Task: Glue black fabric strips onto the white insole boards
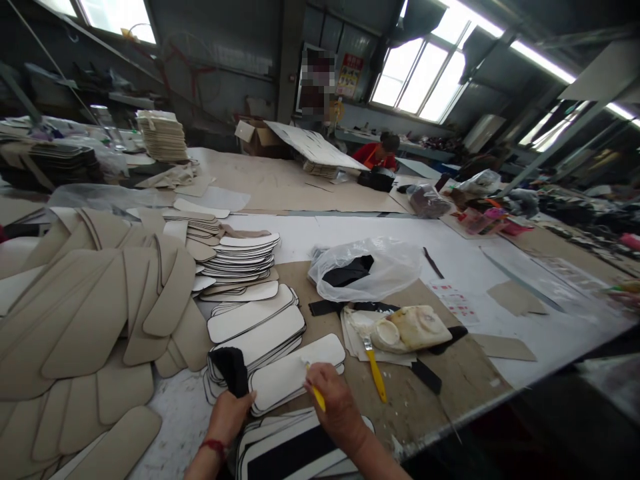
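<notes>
My left hand (231,415), with a red string at the wrist, grips a folded black fabric strip (231,368), its fingertips by the edge of a white rounded panel (283,380). Closed around a yellow-handled brush (319,399), my right hand (337,407) has the bristle end over that panel's surface. Below lies a stack of panels, the top one bearing a black strip (295,453). A second yellow brush (375,373) rests against a cream-coloured, glue-crusted plastic container (413,328) to the right.
Beige rounded pieces (90,300) overlap in a large heap at left. Stacked white panels (245,257) stand beyond my hands. A clear plastic bag (390,270) holds black material. The table's front edge (450,430) runs diagonally at right. Across the table, a person in red (375,155) bends forward.
</notes>
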`<state>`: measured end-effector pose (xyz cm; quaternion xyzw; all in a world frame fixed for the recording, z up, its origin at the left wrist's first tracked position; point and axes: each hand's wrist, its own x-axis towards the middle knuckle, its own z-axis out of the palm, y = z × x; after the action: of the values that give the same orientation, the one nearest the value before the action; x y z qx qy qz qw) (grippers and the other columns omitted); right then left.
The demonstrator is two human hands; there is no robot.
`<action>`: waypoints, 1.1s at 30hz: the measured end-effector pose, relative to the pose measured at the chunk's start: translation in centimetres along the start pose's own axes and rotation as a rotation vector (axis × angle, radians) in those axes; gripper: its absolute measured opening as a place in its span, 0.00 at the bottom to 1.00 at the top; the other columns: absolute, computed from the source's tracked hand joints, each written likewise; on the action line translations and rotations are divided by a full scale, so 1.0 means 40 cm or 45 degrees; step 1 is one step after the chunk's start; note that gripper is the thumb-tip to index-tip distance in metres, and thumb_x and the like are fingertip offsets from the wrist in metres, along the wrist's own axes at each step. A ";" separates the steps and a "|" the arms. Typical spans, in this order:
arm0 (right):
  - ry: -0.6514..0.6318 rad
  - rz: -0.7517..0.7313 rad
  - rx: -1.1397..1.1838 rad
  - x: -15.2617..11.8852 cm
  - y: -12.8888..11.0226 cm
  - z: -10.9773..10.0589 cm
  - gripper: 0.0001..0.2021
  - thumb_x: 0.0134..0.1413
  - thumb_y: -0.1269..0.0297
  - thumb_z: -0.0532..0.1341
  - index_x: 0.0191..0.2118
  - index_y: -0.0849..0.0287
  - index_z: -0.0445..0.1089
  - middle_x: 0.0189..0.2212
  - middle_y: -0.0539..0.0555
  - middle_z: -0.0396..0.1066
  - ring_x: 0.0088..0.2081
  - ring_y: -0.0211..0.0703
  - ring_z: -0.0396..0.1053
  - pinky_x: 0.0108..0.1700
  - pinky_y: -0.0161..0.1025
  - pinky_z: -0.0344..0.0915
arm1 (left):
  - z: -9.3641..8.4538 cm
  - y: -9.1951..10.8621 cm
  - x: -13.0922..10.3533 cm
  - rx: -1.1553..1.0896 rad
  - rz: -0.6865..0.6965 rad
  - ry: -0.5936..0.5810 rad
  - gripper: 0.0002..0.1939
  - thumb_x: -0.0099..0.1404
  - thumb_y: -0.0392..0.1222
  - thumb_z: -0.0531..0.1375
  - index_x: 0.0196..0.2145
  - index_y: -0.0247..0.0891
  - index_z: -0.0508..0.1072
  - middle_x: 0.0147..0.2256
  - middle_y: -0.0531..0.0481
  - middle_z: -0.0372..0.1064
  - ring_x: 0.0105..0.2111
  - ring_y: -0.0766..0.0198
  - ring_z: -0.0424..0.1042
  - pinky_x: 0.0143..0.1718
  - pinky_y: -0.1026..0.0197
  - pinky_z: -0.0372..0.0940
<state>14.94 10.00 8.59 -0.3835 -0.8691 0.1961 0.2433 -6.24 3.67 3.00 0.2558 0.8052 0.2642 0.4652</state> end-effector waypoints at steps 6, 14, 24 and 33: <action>-0.006 0.098 0.010 -0.001 -0.008 0.031 0.08 0.53 0.75 0.50 0.33 0.59 0.64 0.32 0.56 0.65 0.37 0.45 0.63 0.40 0.43 0.63 | -0.011 0.004 -0.010 -0.017 -0.034 -0.018 0.11 0.50 0.41 0.56 0.14 0.37 0.62 0.12 0.53 0.58 0.16 0.66 0.59 0.19 0.63 0.53; 0.017 0.470 0.822 0.013 -0.132 0.054 0.09 0.55 0.60 0.52 0.34 0.58 0.66 0.30 0.53 0.68 0.31 0.41 0.67 0.35 0.38 0.65 | -0.023 0.001 -0.015 -0.036 -0.008 -0.031 0.10 0.46 0.42 0.58 0.15 0.34 0.66 0.15 0.52 0.60 0.19 0.64 0.60 0.22 0.62 0.54; 0.167 0.631 0.641 0.044 -0.017 -0.130 0.20 0.54 0.49 0.49 0.24 0.59 0.64 0.24 0.52 0.67 0.30 0.41 0.64 0.35 0.37 0.60 | -0.127 0.038 -0.122 -0.187 0.093 0.062 0.12 0.49 0.49 0.55 0.20 0.37 0.62 0.13 0.60 0.50 0.15 0.70 0.51 0.18 0.64 0.49; -0.248 0.390 0.980 0.087 -0.166 -0.097 0.13 0.51 0.55 0.54 0.26 0.59 0.64 0.16 0.45 0.59 0.20 0.33 0.58 0.23 0.31 0.57 | -0.128 0.187 -0.317 -0.733 0.211 -0.356 0.19 0.50 0.53 0.59 0.30 0.32 0.70 0.22 0.48 0.68 0.21 0.66 0.65 0.25 0.63 0.59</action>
<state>11.33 9.08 16.15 -0.3692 -0.6843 0.5755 0.2535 -4.00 -0.18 17.92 0.2123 0.6022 0.4802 0.6014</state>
